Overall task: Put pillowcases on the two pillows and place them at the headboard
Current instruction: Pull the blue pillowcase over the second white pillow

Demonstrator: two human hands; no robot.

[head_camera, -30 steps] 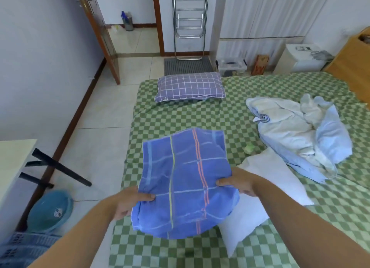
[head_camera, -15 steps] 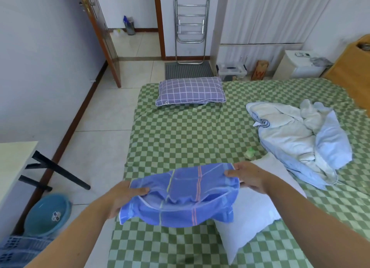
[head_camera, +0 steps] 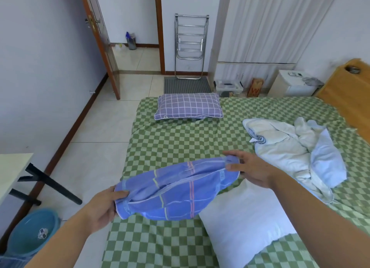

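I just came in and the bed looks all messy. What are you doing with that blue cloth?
A person is holding a blue pillowcase stretched between both hands, the left hand at one end and the right hand at the other. A bare white pillow lies on the green checked bed just under it, not yet covered. Another pillow in a purple grid case lies at the bed's far edge.

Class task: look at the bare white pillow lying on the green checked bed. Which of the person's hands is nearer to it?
Right. The right hand pinches the blue plaid pillowcase just above the bare white pillow; the left hand grips the pillowcase's other end, off to the pillow's left.
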